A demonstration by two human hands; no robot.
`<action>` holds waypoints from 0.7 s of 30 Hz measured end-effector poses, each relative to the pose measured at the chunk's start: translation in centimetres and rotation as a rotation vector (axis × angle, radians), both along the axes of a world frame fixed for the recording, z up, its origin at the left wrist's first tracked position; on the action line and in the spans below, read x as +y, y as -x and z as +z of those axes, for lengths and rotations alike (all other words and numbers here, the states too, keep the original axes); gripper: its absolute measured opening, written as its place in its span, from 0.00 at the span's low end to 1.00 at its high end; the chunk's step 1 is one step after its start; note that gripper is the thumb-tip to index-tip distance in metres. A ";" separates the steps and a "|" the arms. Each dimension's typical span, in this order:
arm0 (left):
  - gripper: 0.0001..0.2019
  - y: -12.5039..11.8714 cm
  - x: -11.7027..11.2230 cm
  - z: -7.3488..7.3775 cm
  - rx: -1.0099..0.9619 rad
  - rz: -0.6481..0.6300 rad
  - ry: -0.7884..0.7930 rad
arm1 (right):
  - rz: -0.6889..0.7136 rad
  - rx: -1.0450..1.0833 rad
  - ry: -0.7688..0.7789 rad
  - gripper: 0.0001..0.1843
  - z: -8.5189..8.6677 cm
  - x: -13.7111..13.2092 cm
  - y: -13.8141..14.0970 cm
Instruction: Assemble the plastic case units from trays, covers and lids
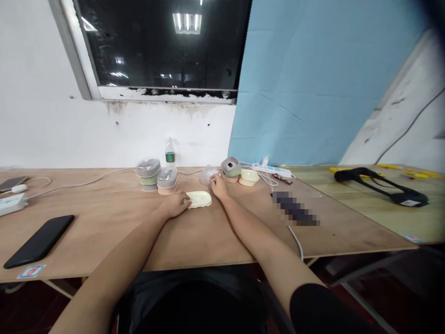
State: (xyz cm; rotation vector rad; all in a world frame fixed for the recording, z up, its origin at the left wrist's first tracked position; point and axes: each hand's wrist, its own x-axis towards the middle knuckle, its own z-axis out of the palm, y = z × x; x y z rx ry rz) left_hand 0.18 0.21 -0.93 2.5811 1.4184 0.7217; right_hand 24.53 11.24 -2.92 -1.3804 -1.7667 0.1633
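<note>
- So, your cream box (199, 199) lies flat near the table (208, 236) middle, lid side up & alone; looks not yet stacked w/ the rest.
- Left hand (175, 205) rests palm-down on its left end, fingers loosely curled on the edge, pinning it, not clamped round it.
- Right hand (218, 186) is stretched fwd, fingers closed on a clear plastic piece (208, 174) just behind the box.
- Both forearms are extended, near straight, low over the wood.
- Done, by the look: two stacks (157, 175) left-rear, one stack (231, 169) & a cream tub (249, 177) right-rear.
- Further out: bottle (170, 153), power strip (271, 170), black phone (40, 240) far left.
</note>
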 end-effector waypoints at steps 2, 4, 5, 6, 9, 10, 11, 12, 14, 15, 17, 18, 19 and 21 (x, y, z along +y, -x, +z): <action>0.18 0.0 0.0 -0.1 -0.001 0.000 0.007 | -0.048 0.028 -0.050 0.09 0.1 -0.1 -0.2; 0.19 -0.1 0.0 0.0 -0.001 0.005 0.018 | -0.089 0.065 -0.105 0.10 0.4 -0.3 -0.3; 0.20 -0.1 -0.1 0.0 0.000 0.010 0.025 | -0.101 0.092 -0.132 0.11 0.6 -0.5 -0.3; 0.21 -0.1 -0.1 0.0 0.000 0.018 0.029 | -0.104 0.120 -0.154 0.12 0.9 -0.8 -0.2; 0.27 -0.2 -0.3 0.2 -0.034 0.084 -0.001 | -0.062 0.174 -0.204 0.17 1.7 -1.9 0.1; 0.30 -0.2 -0.3 0.3 -0.064 0.118 -0.021 | -0.039 0.173 -0.212 0.18 1.9 -2.5 0.3; 0.32 -0.2 -0.3 0.4 -0.103 0.154 -0.041 | -0.013 0.162 -0.212 0.18 2.1 -3.1 0.5; 0.35 -0.1 -0.4 0.5 -0.148 0.185 -0.061 | 0.018 0.144 -0.203 0.19 2.3 -3.9 0.8; 0.37 -0.1 -0.5 0.8 -0.232 0.210 -0.090 | 0.094 0.099 -0.163 0.19 2.6 -5.5 1.2; 0.37 -0.1 -0.6 1.0 -0.261 0.206 -0.101 | 0.136 0.083 -0.137 0.20 2.7 -6.4 1.3; 0.33 0.0 -0.8 1.4 -0.293 0.197 -0.109 | 0.215 0.082 -0.089 0.21 2.8 -7.9 1.6; 0.31 0.0 -0.9 1.6 -0.302 0.203 -0.104 | 0.245 0.095 -0.069 0.22 2.8 -8.4 1.6; 0.30 0.0 -0.9 1.7 -0.312 0.219 -0.097 | 0.267 0.113 -0.051 0.23 2.9 -8.8 1.6; 0.29 0.0 -0.9 1.9 -0.343 0.257 -0.090 | 0.288 0.143 -0.012 0.23 2.9 -9.0 1.5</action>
